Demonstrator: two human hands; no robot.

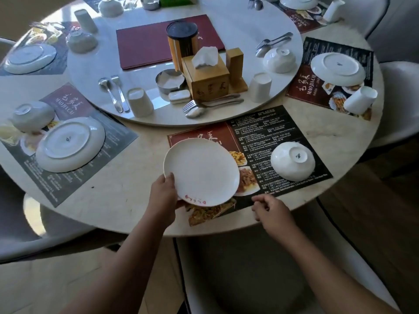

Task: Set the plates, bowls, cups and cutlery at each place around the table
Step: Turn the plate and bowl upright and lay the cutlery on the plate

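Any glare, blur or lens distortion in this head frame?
Head view: glare washes out the glass turntable and far-left placemat; wide-angle bends the table edge; right hand slightly motion-blurred; the held plate and left hand read clearly.

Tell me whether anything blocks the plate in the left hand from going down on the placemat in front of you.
Nothing visible does. The plate in the left hand hovers over the placemat's bare left half; the upturned bowl sits clear on its right half.

Sunlit round marble table (127,196), pale chairs (396,105), tiled floor (34,286).
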